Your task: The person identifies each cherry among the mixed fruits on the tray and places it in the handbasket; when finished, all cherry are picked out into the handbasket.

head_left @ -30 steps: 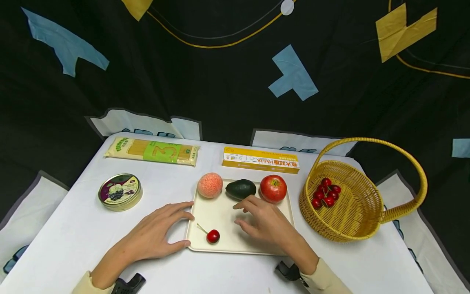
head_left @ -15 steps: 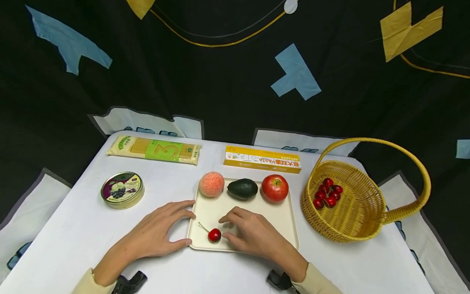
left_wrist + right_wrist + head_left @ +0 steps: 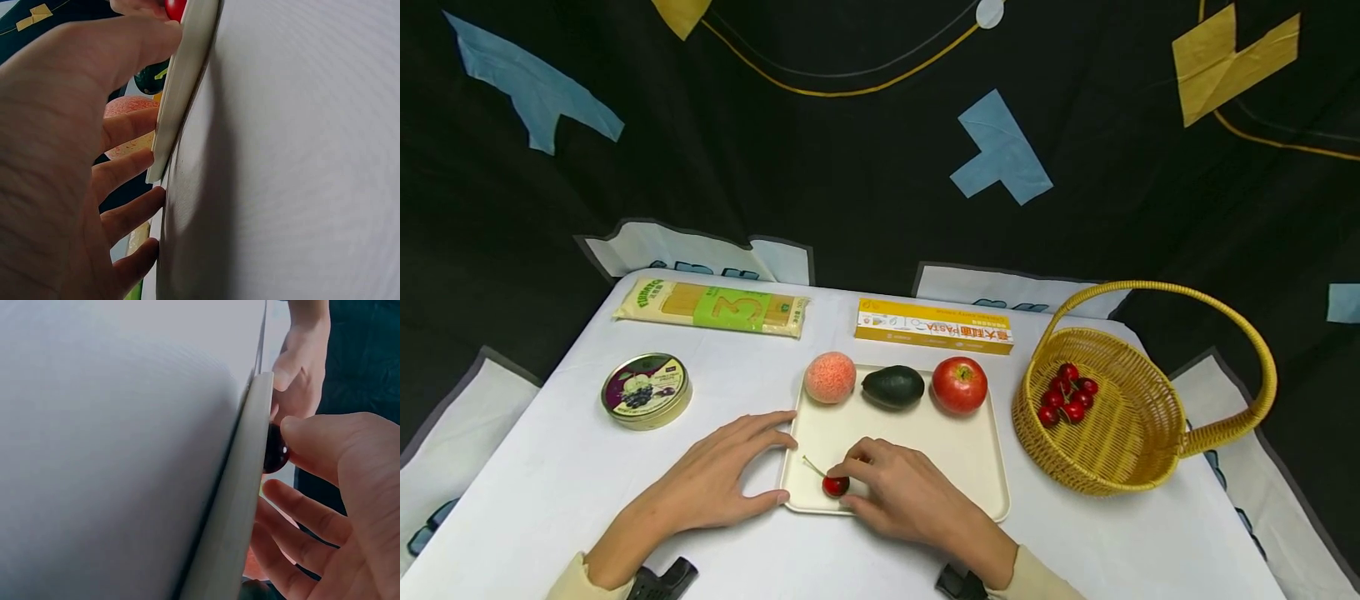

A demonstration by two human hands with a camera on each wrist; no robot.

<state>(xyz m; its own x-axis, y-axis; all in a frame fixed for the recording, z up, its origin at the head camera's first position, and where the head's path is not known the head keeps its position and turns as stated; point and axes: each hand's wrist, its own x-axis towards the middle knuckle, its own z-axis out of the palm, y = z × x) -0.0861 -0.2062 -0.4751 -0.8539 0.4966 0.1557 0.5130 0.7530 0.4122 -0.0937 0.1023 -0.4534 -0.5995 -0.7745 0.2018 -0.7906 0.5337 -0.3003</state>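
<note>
A red cherry (image 3: 832, 486) with a green stem lies near the front left corner of a cream tray (image 3: 925, 492). My right hand (image 3: 910, 492) has its thumb and index finger at the cherry, pinching it; in the right wrist view the thumb touches the dark cherry (image 3: 275, 449). My left hand (image 3: 715, 475) rests at the tray's left edge, fingers spread and thumb tip against the rim, as the left wrist view also shows. Along the tray's back stand a peach (image 3: 830, 377), a dark green avocado (image 3: 892, 387) and a red apple (image 3: 959, 386).
A wicker basket (image 3: 1120, 450) with a tall handle and several cherries (image 3: 1066, 396) stands to the right. Behind the tray lie a yellow pasta box (image 3: 933, 326) and a spaghetti packet (image 3: 712, 307). A round tin (image 3: 646, 392) sits at left.
My right hand has moved left and toward me from over the tray's middle to the cherry, its finger and thumb closing on it. The left hand keeps its place.
</note>
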